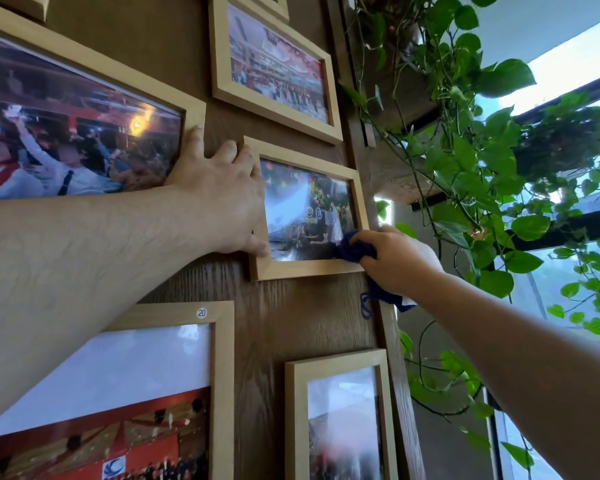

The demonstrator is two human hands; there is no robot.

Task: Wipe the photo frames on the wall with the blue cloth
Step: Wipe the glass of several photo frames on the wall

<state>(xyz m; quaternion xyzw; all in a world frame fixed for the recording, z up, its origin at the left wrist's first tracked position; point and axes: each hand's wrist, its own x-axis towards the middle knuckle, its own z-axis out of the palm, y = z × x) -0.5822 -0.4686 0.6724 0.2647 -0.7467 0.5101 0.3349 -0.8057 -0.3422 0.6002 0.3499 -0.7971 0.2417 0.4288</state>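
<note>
A small light-wood photo frame (302, 270) hangs in the middle of the dark wooden wall. My left hand (219, 199) lies flat against its left edge, fingers spread, thumb on the lower left corner. My right hand (399, 261) grips the dark blue cloth (355, 249) and presses it on the glass at the frame's lower right corner. A tail of the cloth hangs below my wrist. More wooden frames surround it: a large frame (94, 71) at upper left, another frame (274, 109) above, a frame with a "20" sticker (222, 375) at lower left, a narrow frame (293, 420) below.
A leafy trailing plant (471, 168) hangs from dark shelves (406, 188) just right of the wall's edge, close to my right hand. Behind it is a bright window (568, 64).
</note>
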